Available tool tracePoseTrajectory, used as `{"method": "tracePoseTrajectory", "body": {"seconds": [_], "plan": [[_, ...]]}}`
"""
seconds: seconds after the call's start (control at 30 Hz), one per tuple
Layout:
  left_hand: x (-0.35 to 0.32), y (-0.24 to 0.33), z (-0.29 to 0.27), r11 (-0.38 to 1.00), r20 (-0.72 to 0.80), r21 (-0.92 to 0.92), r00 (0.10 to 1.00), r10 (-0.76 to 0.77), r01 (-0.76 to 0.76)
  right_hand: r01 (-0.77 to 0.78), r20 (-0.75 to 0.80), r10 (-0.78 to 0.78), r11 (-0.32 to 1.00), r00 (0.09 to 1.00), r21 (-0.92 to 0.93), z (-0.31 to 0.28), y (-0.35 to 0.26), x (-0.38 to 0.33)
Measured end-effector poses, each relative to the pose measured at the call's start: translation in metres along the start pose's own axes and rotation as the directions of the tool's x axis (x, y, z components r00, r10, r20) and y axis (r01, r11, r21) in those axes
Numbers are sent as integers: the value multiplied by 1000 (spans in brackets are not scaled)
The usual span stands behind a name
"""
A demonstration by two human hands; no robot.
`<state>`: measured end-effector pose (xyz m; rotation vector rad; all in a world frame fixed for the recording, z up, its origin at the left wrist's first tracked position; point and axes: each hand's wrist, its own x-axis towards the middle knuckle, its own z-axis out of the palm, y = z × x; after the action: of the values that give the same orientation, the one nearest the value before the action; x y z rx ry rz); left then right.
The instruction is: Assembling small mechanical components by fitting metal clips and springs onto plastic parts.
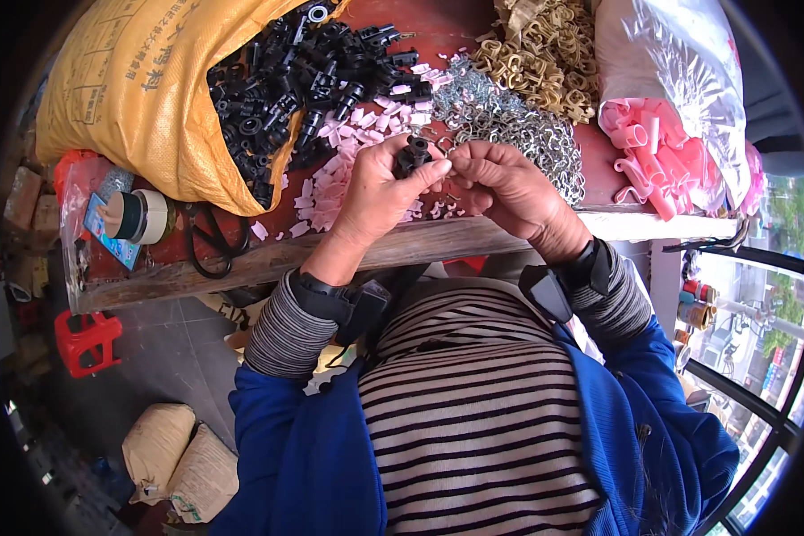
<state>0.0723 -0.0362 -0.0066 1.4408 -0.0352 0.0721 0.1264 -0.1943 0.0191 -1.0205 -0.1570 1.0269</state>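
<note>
Over the front edge of the red table, my left hand is closed round a small black plastic fitting, which stands up between thumb and fingers. Close beside it, my right hand is pinched, its fingertips almost touching the left thumb. Whatever those fingertips hold is too small to make out. Behind my hands lie a scatter of pale pink plastic pieces and a heap of silvery metal hooks. Many more black fittings spill from a yellow woven sack on the left.
Brass-coloured metal loops are heaped at the back. At right, a white plastic bag holds curled pink strips. A tape roll and a black cord lie at left. A red stool and sacks stand below.
</note>
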Motion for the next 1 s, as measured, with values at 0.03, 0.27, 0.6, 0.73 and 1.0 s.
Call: {"method": "tracePoseTrajectory", "body": {"seconds": [0.03,0.27,0.6,0.73,1.0], "plan": [[0,-1,0,1000,-8,-22,1000,-9,9,-2,-5,2,999,1000,33,0,2,1],[-2,-5,-1,949,-53,-277,984,-171,150,76,-41,-81,990,996,-116,4,6,5],[2,-4,3,905,-56,-352,959,-278,241,230,-52,-368,679,928,-697,2,3,4],[4,-9,5,951,-80,-266,980,-185,157,202,-80,-322,749,943,-630,3,1,2],[2,-5,17,940,-113,-244,955,-274,240,368,166,-641,195,750,-909,-11,10,1]]}}
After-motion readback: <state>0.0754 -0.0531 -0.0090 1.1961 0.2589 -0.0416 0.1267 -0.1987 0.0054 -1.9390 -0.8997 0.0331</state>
